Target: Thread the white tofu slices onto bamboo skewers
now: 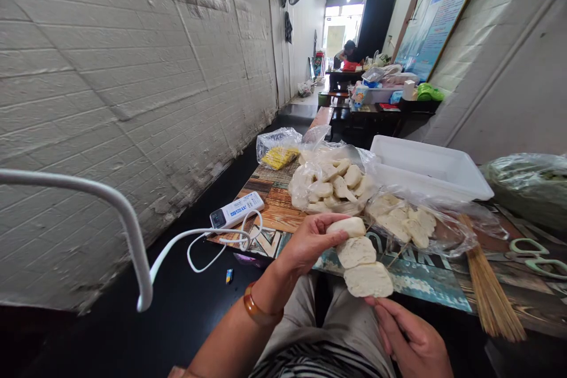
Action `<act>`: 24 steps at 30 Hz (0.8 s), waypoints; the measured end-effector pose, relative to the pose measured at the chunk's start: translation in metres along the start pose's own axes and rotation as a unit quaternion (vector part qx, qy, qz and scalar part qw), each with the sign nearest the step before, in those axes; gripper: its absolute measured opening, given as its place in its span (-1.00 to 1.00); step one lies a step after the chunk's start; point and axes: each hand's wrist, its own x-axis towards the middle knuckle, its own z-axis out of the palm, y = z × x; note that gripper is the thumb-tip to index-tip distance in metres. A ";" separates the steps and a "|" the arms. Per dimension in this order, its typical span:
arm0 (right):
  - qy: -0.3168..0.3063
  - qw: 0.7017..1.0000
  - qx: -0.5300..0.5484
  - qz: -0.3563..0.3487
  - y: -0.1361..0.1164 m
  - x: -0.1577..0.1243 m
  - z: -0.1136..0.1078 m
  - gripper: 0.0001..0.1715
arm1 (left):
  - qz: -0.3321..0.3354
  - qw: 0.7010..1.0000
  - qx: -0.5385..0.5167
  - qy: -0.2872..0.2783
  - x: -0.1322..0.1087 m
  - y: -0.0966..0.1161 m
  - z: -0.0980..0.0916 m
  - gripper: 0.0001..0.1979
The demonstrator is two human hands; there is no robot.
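Three pale slices are held in a slanting row above the near edge of the patterned table [281, 221]. The far slice [348, 226] is gripped by the left hand [312, 242], its thumb and fingers closed on the left end. Next to it comes the middle slice [355, 252], then the near slice [368, 280], at whose near edge the fingertips of the right hand [414, 339] are brought narrowly together — what is pinched there cannot be told.

Beyond the hands, thick pale pieces [343, 180] are heaped in an open clear bag [303, 186]; to its right, flatter pieces [401, 218] are spread on more clear plastic. A white tray [425, 168] is placed behind these. On the right, a bundle of thin sticks [494, 289] is laid near green-handled scissors [529, 254].

At the table's left edge a white power bank [239, 209] is set down beside a looped white cable [137, 248] — yellow packets [280, 157] are bagged farther off. In the far background, a person [349, 50] is seen at another table.
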 end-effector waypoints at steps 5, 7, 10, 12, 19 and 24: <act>-0.002 1.000 0.007 -0.008 -0.001 0.002 0.000 -0.58 | -0.007 1.000 -0.008 -0.001 -0.001 -0.001 0.001 -0.54; -0.001 1.000 0.005 -0.008 -0.001 0.002 0.000 -0.59 | -0.004 1.000 -0.008 0.000 -0.001 -0.001 0.002 -0.54; -0.011 1.000 -0.005 -0.006 0.000 0.003 0.000 -0.62 | -0.004 1.000 -0.004 0.002 -0.002 -0.001 0.003 -0.54; -0.021 1.000 -0.009 -0.001 0.000 0.004 0.000 -0.63 | -0.002 1.000 -0.001 0.005 -0.003 -0.001 0.003 -0.54; -0.018 1.000 0.000 0.008 0.000 0.005 0.004 -0.57 | -0.004 1.000 0.009 0.009 -0.003 -0.001 0.003 -0.55; -0.024 1.000 0.001 0.003 -0.001 0.006 0.005 -0.59 | -0.005 1.000 0.020 -0.003 -0.003 -0.002 0.002 -0.51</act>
